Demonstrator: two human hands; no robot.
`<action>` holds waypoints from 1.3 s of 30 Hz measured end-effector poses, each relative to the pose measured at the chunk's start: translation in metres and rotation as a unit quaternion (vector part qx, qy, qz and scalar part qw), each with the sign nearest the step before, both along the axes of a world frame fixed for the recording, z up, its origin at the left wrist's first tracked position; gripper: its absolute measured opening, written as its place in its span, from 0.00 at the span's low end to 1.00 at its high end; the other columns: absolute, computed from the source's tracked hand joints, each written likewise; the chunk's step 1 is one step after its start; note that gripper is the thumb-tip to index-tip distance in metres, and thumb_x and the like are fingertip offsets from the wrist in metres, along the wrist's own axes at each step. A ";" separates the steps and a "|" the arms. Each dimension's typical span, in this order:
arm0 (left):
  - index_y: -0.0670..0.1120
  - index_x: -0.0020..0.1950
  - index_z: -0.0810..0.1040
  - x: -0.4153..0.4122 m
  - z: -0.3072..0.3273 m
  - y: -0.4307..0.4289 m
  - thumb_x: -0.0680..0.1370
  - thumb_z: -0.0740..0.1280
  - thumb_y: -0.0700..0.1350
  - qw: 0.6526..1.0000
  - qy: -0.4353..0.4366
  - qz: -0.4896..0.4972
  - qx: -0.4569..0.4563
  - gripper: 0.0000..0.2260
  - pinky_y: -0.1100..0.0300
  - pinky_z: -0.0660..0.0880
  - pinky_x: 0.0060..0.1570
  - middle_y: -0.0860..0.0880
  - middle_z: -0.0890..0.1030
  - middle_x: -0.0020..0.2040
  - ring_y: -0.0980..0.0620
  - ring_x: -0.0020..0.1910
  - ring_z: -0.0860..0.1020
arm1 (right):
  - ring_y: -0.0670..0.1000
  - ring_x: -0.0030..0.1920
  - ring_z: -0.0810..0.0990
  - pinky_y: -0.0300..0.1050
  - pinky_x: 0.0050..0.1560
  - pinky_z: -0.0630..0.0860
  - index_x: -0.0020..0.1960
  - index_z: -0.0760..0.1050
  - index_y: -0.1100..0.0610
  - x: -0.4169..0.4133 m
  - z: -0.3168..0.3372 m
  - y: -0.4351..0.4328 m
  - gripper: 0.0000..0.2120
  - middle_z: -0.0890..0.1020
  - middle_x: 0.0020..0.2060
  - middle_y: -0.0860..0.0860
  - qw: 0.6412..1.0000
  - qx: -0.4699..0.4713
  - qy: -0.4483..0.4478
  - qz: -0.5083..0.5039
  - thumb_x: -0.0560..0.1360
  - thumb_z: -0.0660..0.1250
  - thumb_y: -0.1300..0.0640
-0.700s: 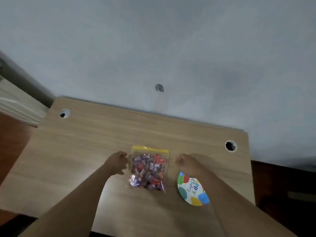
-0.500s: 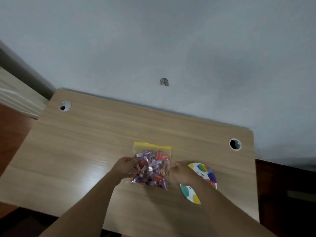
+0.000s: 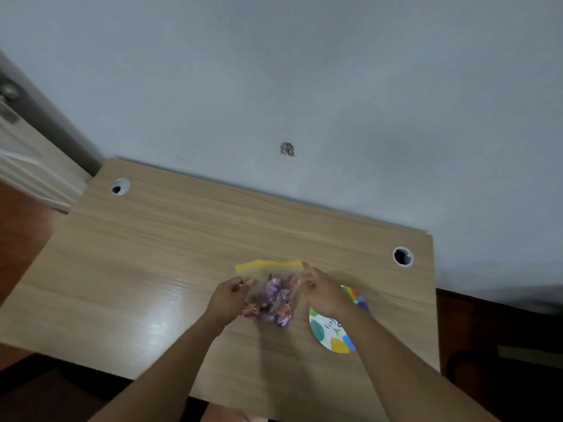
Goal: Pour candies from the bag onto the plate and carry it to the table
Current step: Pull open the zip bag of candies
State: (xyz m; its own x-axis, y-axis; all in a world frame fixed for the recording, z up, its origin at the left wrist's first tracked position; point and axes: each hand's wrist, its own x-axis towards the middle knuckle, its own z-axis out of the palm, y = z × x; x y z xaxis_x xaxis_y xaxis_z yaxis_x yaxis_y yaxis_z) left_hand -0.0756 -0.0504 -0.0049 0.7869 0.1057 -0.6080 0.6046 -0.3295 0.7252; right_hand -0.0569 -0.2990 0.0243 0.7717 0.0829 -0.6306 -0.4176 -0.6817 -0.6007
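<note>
Both hands — left hand [image 3: 228, 301], right hand [image 3: 324, 295] — pinch the candy bag [image 3: 271, 295] by its sides, plate [image 3: 330, 333] just right.

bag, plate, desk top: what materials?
Bag: clear, soft plastic film with a yellow top band; the candies show through.
Plate: probably printed paper or card; thin, flat, matte.
Desk: wood-grain laminate, likely; semi-gloss glare.
</note>
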 end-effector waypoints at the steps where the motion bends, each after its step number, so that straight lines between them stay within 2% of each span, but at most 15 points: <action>1: 0.42 0.54 0.89 -0.002 0.008 -0.001 0.85 0.69 0.49 0.999 -0.021 -0.025 0.012 0.12 0.56 0.76 0.42 0.50 0.83 0.38 0.51 0.39 0.80 | 0.55 0.68 0.83 0.47 0.69 0.77 0.78 0.73 0.59 0.000 0.007 -0.004 0.21 0.82 0.71 0.54 0.999 -0.008 -0.033 0.013 0.86 0.63 0.57; 3: 0.43 0.56 0.89 -0.005 0.022 -0.004 0.86 0.68 0.47 0.995 -0.062 -0.068 0.032 0.12 0.57 0.79 0.47 0.47 0.88 0.45 0.48 0.45 0.84 | 0.56 0.69 0.82 0.49 0.73 0.74 0.74 0.76 0.59 0.000 0.025 -0.011 0.19 0.82 0.69 0.57 0.994 -0.029 -0.097 0.049 0.85 0.66 0.56; 5: 0.45 0.56 0.89 -0.009 0.036 -0.007 0.86 0.68 0.45 0.986 -0.117 -0.100 0.061 0.10 0.67 0.75 0.47 0.48 0.88 0.50 0.52 0.48 0.83 | 0.57 0.71 0.78 0.50 0.75 0.71 0.75 0.76 0.57 -0.003 0.044 -0.016 0.19 0.80 0.70 0.56 0.984 -0.052 -0.140 0.097 0.85 0.66 0.55; 9: 0.41 0.50 0.86 -0.017 0.060 -0.014 0.86 0.68 0.41 0.966 -0.208 -0.136 0.065 0.09 0.59 0.70 0.50 0.47 0.81 0.43 0.55 0.46 0.77 | 0.55 0.73 0.76 0.47 0.75 0.67 0.75 0.77 0.56 -0.010 0.078 -0.020 0.19 0.80 0.72 0.53 0.968 -0.055 -0.176 0.168 0.86 0.66 0.52; 13: 0.40 0.50 0.84 -0.019 0.077 -0.016 0.86 0.67 0.43 0.963 -0.230 -0.132 0.057 0.10 0.53 0.73 0.52 0.39 0.81 0.46 0.45 0.49 0.79 | 0.51 0.57 0.86 0.52 0.64 0.79 0.58 0.87 0.52 -0.021 0.099 -0.023 0.09 0.89 0.55 0.47 0.975 -0.005 -0.133 0.179 0.83 0.70 0.51; 17: 0.42 0.51 0.85 -0.019 0.091 -0.018 0.85 0.69 0.41 0.961 -0.251 -0.115 0.022 0.07 0.54 0.75 0.51 0.41 0.84 0.48 0.45 0.48 0.81 | 0.40 0.40 0.82 0.50 0.53 0.80 0.51 0.88 0.52 -0.025 0.109 -0.023 0.07 0.87 0.43 0.45 0.980 0.027 -0.130 0.147 0.80 0.74 0.50; 19: 0.43 0.57 0.86 -0.021 0.096 -0.020 0.84 0.69 0.39 0.965 -0.244 -0.092 0.020 0.06 0.58 0.76 0.52 0.43 0.86 0.52 0.45 0.51 0.83 | 0.38 0.32 0.78 0.46 0.46 0.78 0.49 0.89 0.55 -0.026 0.112 -0.024 0.07 0.86 0.38 0.45 0.985 0.037 -0.126 0.112 0.79 0.77 0.51; 21: 0.45 0.68 0.83 -0.023 0.101 -0.025 0.84 0.69 0.39 0.967 -0.241 -0.071 0.045 0.13 0.60 0.78 0.57 0.43 0.83 0.60 0.46 0.54 0.84 | 0.40 0.31 0.78 0.45 0.44 0.78 0.49 0.90 0.56 -0.027 0.114 -0.026 0.08 0.86 0.35 0.46 0.991 0.055 -0.104 0.070 0.77 0.80 0.51; 23: 0.45 0.73 0.79 -0.027 0.106 -0.033 0.84 0.69 0.40 0.971 -0.225 -0.043 0.066 0.16 0.53 0.81 0.61 0.44 0.79 0.64 0.45 0.55 0.84 | 0.41 0.29 0.79 0.44 0.43 0.78 0.47 0.90 0.56 -0.031 0.116 -0.029 0.08 0.86 0.32 0.45 0.994 0.071 -0.074 0.032 0.74 0.82 0.51; 26: 0.42 0.64 0.82 -0.036 0.114 -0.049 0.84 0.69 0.44 0.990 -0.143 -0.005 -0.011 0.10 0.42 0.86 0.59 0.42 0.84 0.60 0.39 0.55 0.87 | 0.44 0.34 0.83 0.47 0.45 0.81 0.46 0.91 0.55 -0.036 0.117 -0.034 0.12 0.90 0.36 0.49 0.995 0.093 -0.037 -0.019 0.70 0.84 0.48; 28: 0.40 0.60 0.82 -0.043 0.122 -0.060 0.84 0.69 0.49 0.992 -0.052 -0.010 -0.118 0.12 0.45 0.87 0.56 0.40 0.87 0.57 0.40 0.55 0.89 | 0.48 0.39 0.85 0.49 0.45 0.81 0.46 0.91 0.56 -0.041 0.118 -0.036 0.15 0.92 0.43 0.55 0.993 0.106 -0.025 -0.046 0.68 0.86 0.47; 30: 0.38 0.61 0.82 -0.049 0.129 -0.071 0.84 0.70 0.53 0.978 0.004 -0.019 -0.206 0.18 0.48 0.87 0.55 0.38 0.87 0.58 0.40 0.57 0.89 | 0.48 0.38 0.84 0.46 0.42 0.80 0.43 0.89 0.57 -0.046 0.118 -0.039 0.15 0.91 0.41 0.55 0.990 0.122 -0.023 -0.060 0.66 0.87 0.47; 32: 0.38 0.59 0.82 -0.054 0.136 -0.080 0.83 0.72 0.55 0.966 0.020 -0.019 -0.257 0.19 0.50 0.87 0.55 0.38 0.88 0.57 0.41 0.57 0.90 | 0.46 0.33 0.83 0.39 0.36 0.80 0.38 0.87 0.55 -0.051 0.117 -0.041 0.12 0.89 0.34 0.51 0.987 0.147 -0.026 -0.062 0.67 0.87 0.51; 34: 0.42 0.55 0.83 -0.056 0.142 -0.085 0.81 0.74 0.56 0.960 0.018 -0.026 -0.280 0.17 0.52 0.87 0.53 0.40 0.89 0.52 0.43 0.55 0.90 | 0.44 0.29 0.83 0.36 0.31 0.78 0.38 0.84 0.54 -0.055 0.116 -0.042 0.12 0.87 0.31 0.50 0.983 0.172 -0.027 -0.060 0.69 0.87 0.53; 39: 0.30 0.61 0.80 -0.055 0.144 -0.090 0.84 0.72 0.44 0.958 -0.005 0.003 -0.287 0.16 0.55 0.88 0.50 0.35 0.89 0.53 0.45 0.47 0.91 | 0.45 0.36 0.88 0.38 0.38 0.85 0.42 0.82 0.55 -0.062 0.116 -0.047 0.15 0.87 0.33 0.49 0.972 0.223 -0.014 -0.077 0.70 0.86 0.50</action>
State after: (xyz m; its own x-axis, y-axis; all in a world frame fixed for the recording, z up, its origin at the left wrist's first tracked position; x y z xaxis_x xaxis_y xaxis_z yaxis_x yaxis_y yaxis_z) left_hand -0.1301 -0.1400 0.1393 0.7931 -0.2398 -0.5599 0.5976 0.1285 0.7914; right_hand -0.1186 -0.3459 0.1400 0.8128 0.2250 -0.5373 -0.4735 -0.2822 -0.8344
